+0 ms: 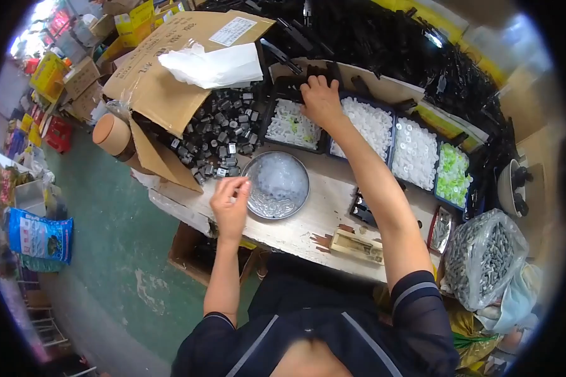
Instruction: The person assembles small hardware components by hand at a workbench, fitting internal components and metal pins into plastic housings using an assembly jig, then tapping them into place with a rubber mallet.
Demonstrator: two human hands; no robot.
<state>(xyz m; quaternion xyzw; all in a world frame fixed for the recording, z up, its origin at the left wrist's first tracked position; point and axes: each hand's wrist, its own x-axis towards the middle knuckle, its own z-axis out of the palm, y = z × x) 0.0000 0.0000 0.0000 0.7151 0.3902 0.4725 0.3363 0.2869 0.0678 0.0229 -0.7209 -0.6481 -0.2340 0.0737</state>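
2 hands (231, 204) (321, 100): left beside round metal dish (277, 185), right well beyond.

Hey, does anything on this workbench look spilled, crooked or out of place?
The carton lies tipped open, and small black parts spill from it across the bench toward the metal bowl. The trays look orderly.

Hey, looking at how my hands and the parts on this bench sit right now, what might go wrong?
1. The left hand pinches something small at the rim of the metal dish; it could slip and drop off the bench edge nearby.
2. The right hand reaches across the trays of white pieces; the forearm may brush and scatter them.
3. Black parts spill from the open carton and may roll off.
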